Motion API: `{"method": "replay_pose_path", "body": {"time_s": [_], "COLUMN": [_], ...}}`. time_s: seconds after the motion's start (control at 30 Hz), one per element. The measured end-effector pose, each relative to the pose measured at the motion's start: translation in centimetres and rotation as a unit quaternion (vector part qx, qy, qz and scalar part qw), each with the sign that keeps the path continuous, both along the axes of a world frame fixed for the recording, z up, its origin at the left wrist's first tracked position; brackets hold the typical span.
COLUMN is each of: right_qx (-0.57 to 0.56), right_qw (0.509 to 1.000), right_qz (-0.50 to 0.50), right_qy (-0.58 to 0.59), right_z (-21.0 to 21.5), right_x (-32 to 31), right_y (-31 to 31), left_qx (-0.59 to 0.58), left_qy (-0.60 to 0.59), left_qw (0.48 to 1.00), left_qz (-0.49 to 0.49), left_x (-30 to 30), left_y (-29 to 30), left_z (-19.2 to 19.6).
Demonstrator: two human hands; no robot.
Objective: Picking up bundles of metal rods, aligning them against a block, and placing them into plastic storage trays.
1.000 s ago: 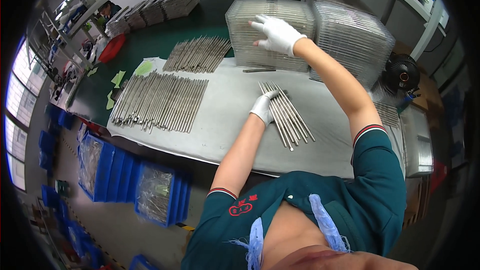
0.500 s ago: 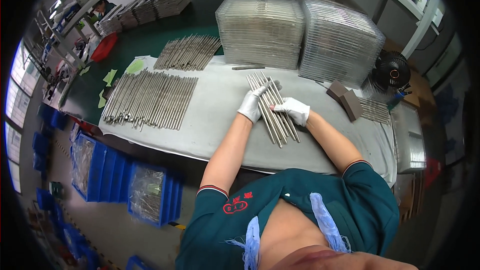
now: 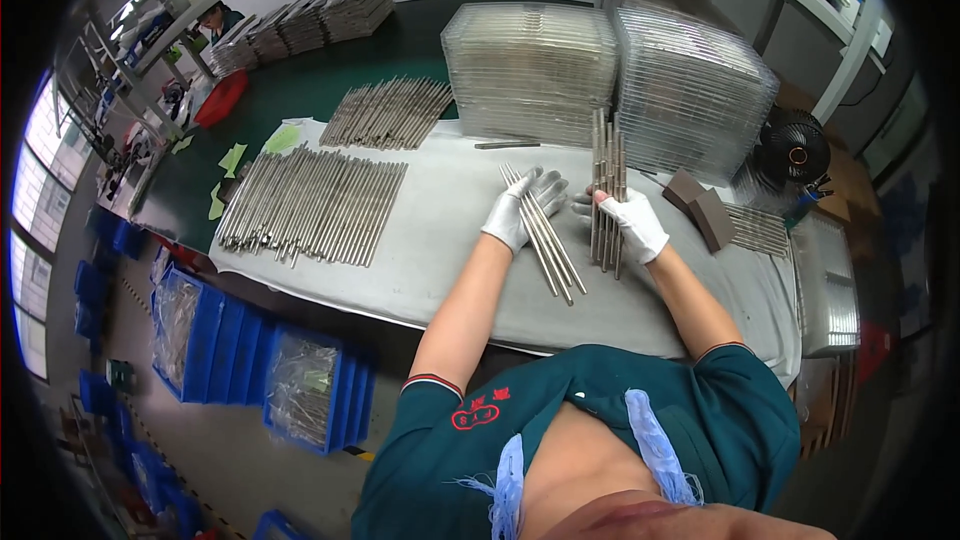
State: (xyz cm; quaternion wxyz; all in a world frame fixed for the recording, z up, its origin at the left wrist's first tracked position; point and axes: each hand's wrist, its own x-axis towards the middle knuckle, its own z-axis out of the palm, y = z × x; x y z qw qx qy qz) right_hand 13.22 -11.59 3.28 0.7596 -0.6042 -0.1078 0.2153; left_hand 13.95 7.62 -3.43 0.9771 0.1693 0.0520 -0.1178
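My left hand (image 3: 510, 217), in a white glove, holds a few slim metal rods (image 3: 555, 258) slanting across its palm. The thumb lies over them while the fingers are stretched out behind. A second bundle of metal rods (image 3: 608, 155) is gripped in my gloved right hand (image 3: 638, 225), standing nearly straight up and down in the picture. A gap separates the two bundles. Both hands are over the pale cloth (image 3: 440, 240) on the table. To the left, a wide row of rods (image 3: 310, 205) lies side by side, with another row (image 3: 388, 112) behind it.
Tall stacks of clear plastic trays (image 3: 530, 70) stand at the back. Brown blocks (image 3: 705, 215), more rods (image 3: 758, 230) and a black fan (image 3: 793, 145) are on the right. Blue crates (image 3: 215, 340) sit on the floor, front left. A person (image 3: 218, 20) is at the far left.
The single bundle held between both hands is now split in two. My right hand has moved right with its rods, turned more upright; the left keeps fewer rods.
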Motion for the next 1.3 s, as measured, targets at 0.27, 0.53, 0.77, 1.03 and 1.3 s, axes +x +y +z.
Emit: {"method": "replay_pose_path", "body": {"time_s": [0.27, 0.53, 0.77, 1.03, 1.3], "right_qx": [-0.071, -0.092, -0.126, -0.407, -0.405], "right_qw": [0.972, 0.973, 0.977, 0.737, 0.588], "right_qz": [-0.118, -0.083, -0.027, 0.139, 0.082], "right_qy": [-0.192, -0.197, -0.173, -0.522, -0.695], "right_z": [-3.4, -4.0, -3.7, 3.4, 10.2], "right_x": [-1.5, -1.9, -1.0, 0.7, 4.4], "right_y": [-1.2, -1.4, -0.7, 2.6, 5.3], "left_qx": [0.023, 0.011, 0.028, 0.032, 0.065], "left_qy": [0.003, 0.000, -0.003, -0.001, 0.027], "left_qw": [1.000, 1.000, 0.999, 0.999, 0.998], "left_qz": [0.012, 0.009, 0.022, 0.000, 0.001], "left_x": [-0.3, -0.3, -0.3, -0.2, -0.3], "left_y": [-0.1, -0.2, -0.2, -0.5, -1.2], "left_z": [0.5, 0.2, 0.3, -0.1, 1.7]}}
